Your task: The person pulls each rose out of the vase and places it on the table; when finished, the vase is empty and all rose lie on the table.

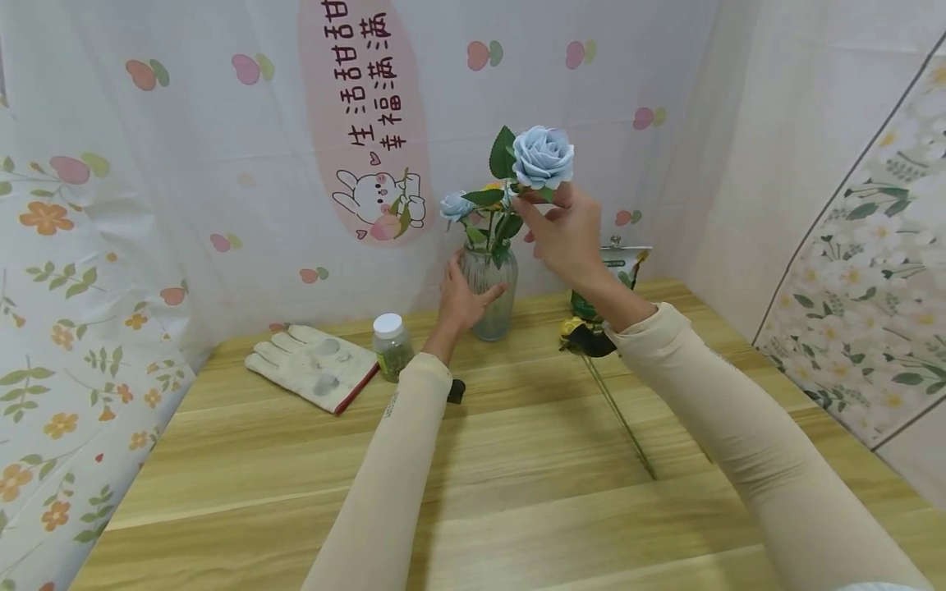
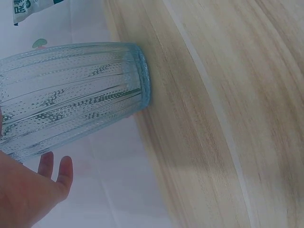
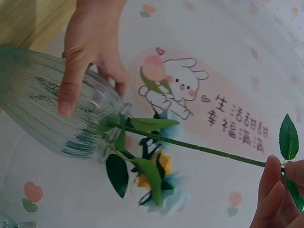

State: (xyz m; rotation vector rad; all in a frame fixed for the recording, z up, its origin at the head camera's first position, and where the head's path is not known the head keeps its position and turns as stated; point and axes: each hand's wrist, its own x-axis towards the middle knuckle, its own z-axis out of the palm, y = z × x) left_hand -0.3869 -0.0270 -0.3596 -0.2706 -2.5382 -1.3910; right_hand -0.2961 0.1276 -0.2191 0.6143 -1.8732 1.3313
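Observation:
My left hand (image 1: pixel 464 300) grips the ribbed glass vase (image 1: pixel 493 308) around its upper body, thumb across the near side in the right wrist view. The vase stands upright on the table. My right hand (image 1: pixel 571 236) pinches a light-blue artificial rose (image 1: pixel 543 158) by its green stem (image 3: pixel 204 149), just below the bloom. The stem's lower end reaches into the vase mouth. Another blue rose (image 1: pixel 456 206) and a yellow flower, partly hidden by leaves, stand in the vase. In the left wrist view, the left hand (image 2: pixel 31 190) shows at the glass.
A yellow artificial flower (image 1: pixel 572 327) lies on the wooden table (image 1: pixel 517 492), right of the vase. To the left are a white work glove (image 1: pixel 314 365) and a white-lidded jar (image 1: pixel 393 349). A small black object (image 1: pixel 456 392) lies beside the left forearm. Printed cloth hangs behind.

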